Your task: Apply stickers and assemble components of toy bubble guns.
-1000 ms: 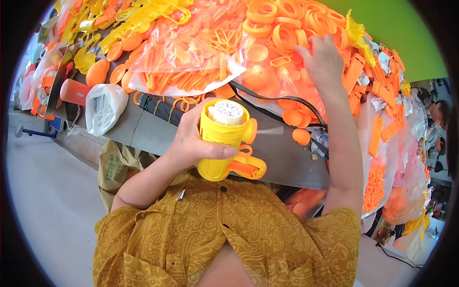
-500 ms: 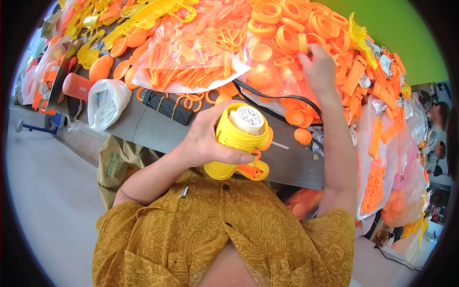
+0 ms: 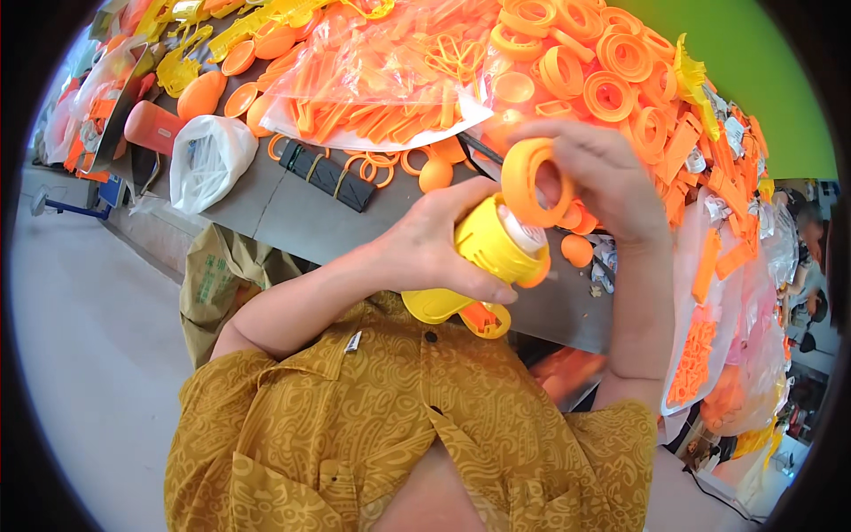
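Note:
My left hand (image 3: 443, 244) is wrapped round a yellow plastic cylinder (image 3: 489, 238), tilted with its upper end toward the right. A white round insert (image 3: 525, 232) shows in that end, partly covered. Between the fingers of my right hand (image 3: 607, 173) is an orange plastic ring (image 3: 529, 182), held just above the cylinder's end; whether the two touch I cannot tell. An orange and yellow loop-shaped part (image 3: 486, 317) sits at the cylinder's lower side. Beyond my right hand lies a heap of similar orange rings (image 3: 612, 93).
A clear bag of orange strips (image 3: 381, 97) covers the far table. Nearer are a black ribbed block (image 3: 328, 176), a white plastic bag (image 3: 211, 160) and a pink cylinder (image 3: 152, 127). Orange parts fill a bag (image 3: 696, 355) at right. A brown sack (image 3: 232, 282) stands below the table edge.
My right hand has come back from the ring heap with an orange ring, over the yellow cylinder. My left hand has shifted right and tilted the cylinder.

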Demonstrator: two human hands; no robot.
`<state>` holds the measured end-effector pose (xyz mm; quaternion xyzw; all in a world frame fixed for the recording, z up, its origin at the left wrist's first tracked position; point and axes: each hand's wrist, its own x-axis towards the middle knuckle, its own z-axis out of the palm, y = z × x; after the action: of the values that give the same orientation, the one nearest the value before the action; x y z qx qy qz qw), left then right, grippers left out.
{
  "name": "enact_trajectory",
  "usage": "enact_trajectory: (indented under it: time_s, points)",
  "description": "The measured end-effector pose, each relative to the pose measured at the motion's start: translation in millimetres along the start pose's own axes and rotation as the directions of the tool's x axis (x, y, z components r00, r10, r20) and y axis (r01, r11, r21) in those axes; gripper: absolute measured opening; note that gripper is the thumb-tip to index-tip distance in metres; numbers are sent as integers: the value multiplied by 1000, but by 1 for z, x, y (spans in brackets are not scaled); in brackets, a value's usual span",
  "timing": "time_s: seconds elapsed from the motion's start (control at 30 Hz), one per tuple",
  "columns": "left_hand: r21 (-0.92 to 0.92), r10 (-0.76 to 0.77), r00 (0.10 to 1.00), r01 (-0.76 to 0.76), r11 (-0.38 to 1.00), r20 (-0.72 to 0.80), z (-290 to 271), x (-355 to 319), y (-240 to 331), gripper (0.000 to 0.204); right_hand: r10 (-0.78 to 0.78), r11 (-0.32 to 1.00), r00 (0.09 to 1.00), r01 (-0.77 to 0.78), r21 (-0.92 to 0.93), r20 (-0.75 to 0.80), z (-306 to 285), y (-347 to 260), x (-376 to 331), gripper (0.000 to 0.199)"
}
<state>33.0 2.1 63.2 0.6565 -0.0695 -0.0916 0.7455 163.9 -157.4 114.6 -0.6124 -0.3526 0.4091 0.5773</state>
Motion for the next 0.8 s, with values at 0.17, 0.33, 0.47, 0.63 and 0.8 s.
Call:
enact_trajectory:
  time_s: [0.17,0.33,0.47,0.63,0.8]
  points:
    - [-88,6,1000,-5,996,13,-2,-3,-7,62,-104,916,994,89,-391,-15,33,14,2,36]
    - [58,13,997,-9,998,-77,-7,-9,-5,55,-226,826,974,199,-528,14,50,24,-14,62]
    - [9,-33,998,34,999,-48,-5,-12,-6,56,-265,715,963,235,-659,56,51,26,-22,75]
    - [-304,-62,998,58,951,-5,4,-22,-17,56,-211,903,977,192,-384,-7,61,36,-28,71]
    - [-202,-114,992,103,974,-44,7,-32,-32,57,-240,910,970,207,-360,-48,72,58,-32,49]
